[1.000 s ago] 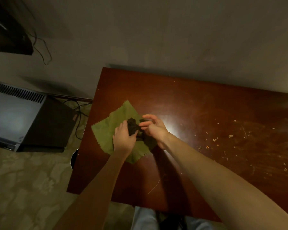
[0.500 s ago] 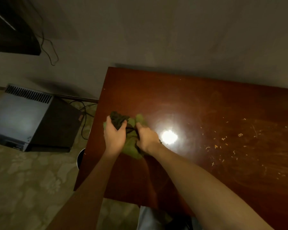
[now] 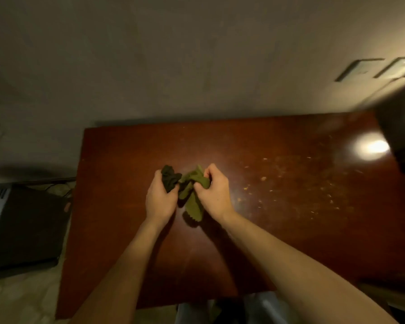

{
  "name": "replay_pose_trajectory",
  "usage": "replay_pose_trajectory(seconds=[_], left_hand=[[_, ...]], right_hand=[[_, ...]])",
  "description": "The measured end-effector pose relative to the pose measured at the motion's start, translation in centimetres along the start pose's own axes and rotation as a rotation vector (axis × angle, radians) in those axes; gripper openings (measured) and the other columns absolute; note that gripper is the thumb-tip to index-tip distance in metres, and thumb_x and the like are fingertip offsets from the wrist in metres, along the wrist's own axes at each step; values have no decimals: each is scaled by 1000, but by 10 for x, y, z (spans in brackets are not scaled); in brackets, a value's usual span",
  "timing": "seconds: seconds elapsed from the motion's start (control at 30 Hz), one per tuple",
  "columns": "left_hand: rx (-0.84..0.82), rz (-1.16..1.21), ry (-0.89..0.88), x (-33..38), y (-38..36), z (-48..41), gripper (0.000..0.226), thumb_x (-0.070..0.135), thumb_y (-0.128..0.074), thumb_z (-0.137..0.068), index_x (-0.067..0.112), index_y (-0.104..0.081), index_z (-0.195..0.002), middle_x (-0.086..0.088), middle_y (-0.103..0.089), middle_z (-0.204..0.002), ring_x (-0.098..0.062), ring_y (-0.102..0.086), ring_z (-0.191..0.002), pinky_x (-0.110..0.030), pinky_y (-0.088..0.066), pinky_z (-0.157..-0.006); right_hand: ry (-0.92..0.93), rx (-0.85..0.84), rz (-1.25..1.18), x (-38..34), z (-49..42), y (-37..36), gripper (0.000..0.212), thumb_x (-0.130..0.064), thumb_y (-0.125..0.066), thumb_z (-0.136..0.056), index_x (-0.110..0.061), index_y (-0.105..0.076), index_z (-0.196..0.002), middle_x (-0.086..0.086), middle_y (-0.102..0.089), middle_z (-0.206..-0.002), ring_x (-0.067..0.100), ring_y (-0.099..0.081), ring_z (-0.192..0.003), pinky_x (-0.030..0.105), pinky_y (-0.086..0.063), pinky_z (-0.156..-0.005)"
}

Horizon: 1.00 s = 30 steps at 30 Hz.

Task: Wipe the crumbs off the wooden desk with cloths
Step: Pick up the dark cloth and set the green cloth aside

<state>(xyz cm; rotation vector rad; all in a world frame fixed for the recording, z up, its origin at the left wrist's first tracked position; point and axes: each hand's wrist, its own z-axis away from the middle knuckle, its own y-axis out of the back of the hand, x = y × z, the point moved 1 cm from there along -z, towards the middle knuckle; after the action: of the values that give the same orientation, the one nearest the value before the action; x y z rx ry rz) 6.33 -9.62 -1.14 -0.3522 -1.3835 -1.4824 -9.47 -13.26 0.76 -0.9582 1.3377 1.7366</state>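
Both hands are held just above the middle of the reddish-brown wooden desk (image 3: 131, 242). My left hand (image 3: 160, 199) is closed around a bunched dark cloth (image 3: 170, 180). My right hand (image 3: 214, 192) grips an olive-green cloth (image 3: 193, 199) with a zigzag edge, whose loose end hangs down toward the desk top. The two cloths touch between my hands. Pale crumbs (image 3: 290, 183) lie scattered over the desk to the right of my right hand.
A plain wall runs behind the desk. A dark boxy appliance (image 3: 24, 228) stands on the patterned floor left of the desk. A dark blurred object (image 3: 400, 136) sits at the desk's far right corner beside a bright light reflection. Two wall plates (image 3: 360, 70) are at the upper right.
The green cloth, flat on the desk a second ago, is now gathered and lifted in my right hand. The dark cloth went into my left hand. The view has swung right, showing more crumbs.
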Motion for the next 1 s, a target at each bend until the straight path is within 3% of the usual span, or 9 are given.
replay_pose_trajectory(seconds=[0.13,0.23,0.37,0.47,0.6,0.7,0.83,0.93,1.0], left_hand=[[-205,-158,-199,71,-55,11,37,18,-73,-91,35,-55,-119,1,-70,-116,-29,-67,-109,-39,-51,-82],[-331,-256,-301,129,-110,24,39,16,-73,-89,30,-58,-123,-1,-70,-116,-31,-67,-107,-35,-42,-77],[-440,-236,-414,198,-197,46,36,12,-72,-89,26,-60,-121,-2,-70,-114,-30,-66,-103,-35,-43,-76],[-515,-245,-506,238,-264,70,39,13,-67,-89,31,-57,-123,5,-64,-111,-23,-64,-98,-42,-53,-79],[-601,-279,-605,273,-340,103,40,10,-67,-91,30,-55,-124,6,-58,-106,-23,-61,-92,-34,-44,-65],[-652,-335,-635,289,-385,123,37,13,-67,-94,31,-53,-123,10,-57,-108,-17,-59,-90,-26,-36,-58],[-707,-424,-699,298,-424,137,41,18,-69,-95,29,-52,-131,7,-60,-115,-22,-62,-102,-36,-47,-74],[-730,-505,-712,301,-442,139,46,18,-69,-95,30,-52,-136,5,-60,-118,-25,-63,-109,-36,-44,-75],[-726,-522,-700,299,-449,137,46,17,-68,-94,30,-52,-135,5,-58,-115,-26,-63,-108,-36,-42,-73]], right_hand=[[-9,203,23,16,9,91,33,-8,-66,-80,-16,-34,-80,0,-42,-75,19,-40,-68,40,-37,-63],[-71,326,27,35,17,167,31,-10,-65,-82,-19,-35,-81,3,-45,-81,19,-43,-70,39,-42,-63],[-101,522,75,69,31,273,32,-11,-66,-84,-22,-35,-82,-1,-43,-85,19,-44,-71,38,-42,-63],[-145,675,112,104,50,343,37,-10,-69,-85,-22,-35,-81,-4,-41,-85,11,-42,-71,28,-38,-61],[-200,774,287,164,77,415,42,-13,-76,-86,-25,-35,-86,-9,-41,-90,5,-41,-74,15,-33,-65],[-231,732,539,211,94,454,40,-20,-80,-85,-25,-41,-94,-8,-45,-99,9,-50,-87,24,-39,-70],[-381,590,722,270,108,490,39,-24,-79,-90,-16,-56,-120,1,-57,-124,19,-63,-111,30,-55,-84],[-529,324,701,309,106,495,44,-33,-66,-98,-18,-51,-137,2,-48,-139,25,-59,-121,41,-53,-97],[-601,93,661,321,102,488,43,-38,-57,-102,-19,-47,-139,6,-39,-150,31,-44,-138,49,-47,-107]])
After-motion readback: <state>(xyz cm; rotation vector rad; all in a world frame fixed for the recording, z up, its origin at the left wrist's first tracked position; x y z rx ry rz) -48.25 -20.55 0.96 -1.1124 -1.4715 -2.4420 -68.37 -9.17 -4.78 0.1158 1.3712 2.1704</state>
